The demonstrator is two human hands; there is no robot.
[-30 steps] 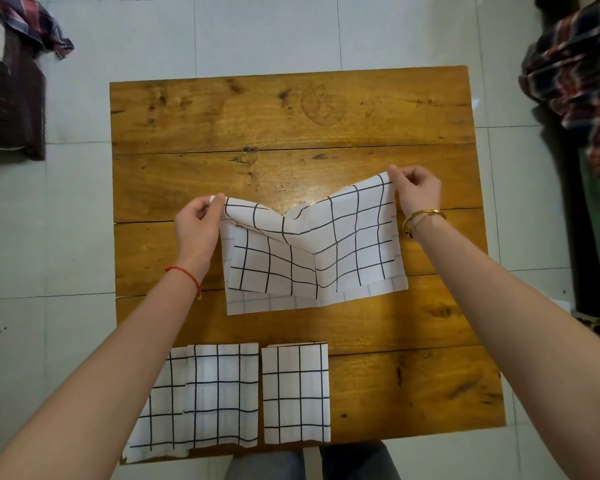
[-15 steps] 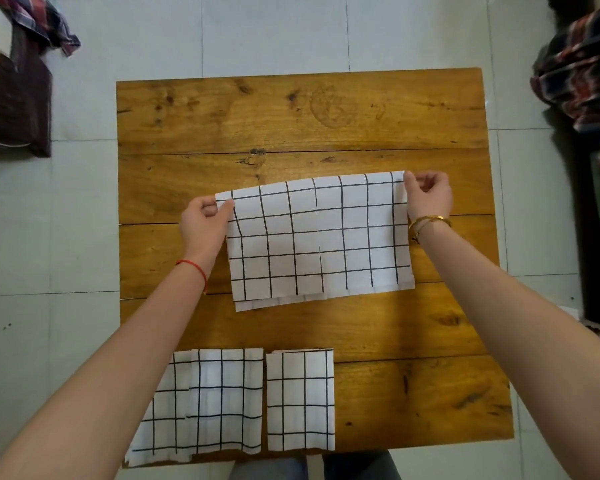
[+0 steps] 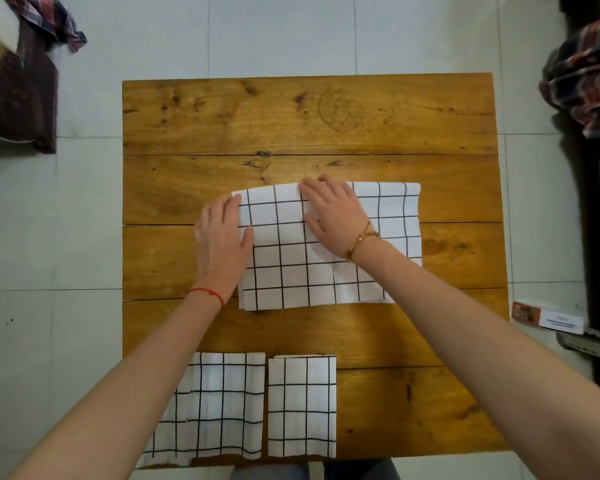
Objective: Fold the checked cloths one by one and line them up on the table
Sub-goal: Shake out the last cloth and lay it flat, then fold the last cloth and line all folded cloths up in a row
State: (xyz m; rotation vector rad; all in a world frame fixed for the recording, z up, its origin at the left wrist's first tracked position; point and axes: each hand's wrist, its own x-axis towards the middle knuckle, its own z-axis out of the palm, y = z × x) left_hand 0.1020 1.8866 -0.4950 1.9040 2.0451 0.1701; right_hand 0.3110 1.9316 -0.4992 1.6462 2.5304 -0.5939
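A white cloth with a black check (image 3: pixel 284 268) lies flat, folded in half, in the middle of the wooden table (image 3: pixel 309 119). My left hand (image 3: pixel 222 242) rests flat at its left edge, fingers straight, thumb on the fabric. My right hand (image 3: pixel 333 213) presses flat on the cloth's upper middle, fingers spread. Two folded checked cloths lie side by side at the table's near edge: a wider one (image 3: pixel 219 407) on the left, partly under my left forearm and overhanging the edge, and a narrow one (image 3: pixel 302 407) to its right.
Tiled floor surrounds the table. A dark bag with plaid fabric (image 3: pixel 18 95) sits at the upper left. Plaid clothing (image 3: pixel 586 74) hangs at the upper right. A small box (image 3: pixel 548 318) lies on the floor off the table's right edge.
The cloth, held up by its far corners a second ago, now lies flat. Both hands let go of the corners; the right hand moved left onto the middle, and both press down.
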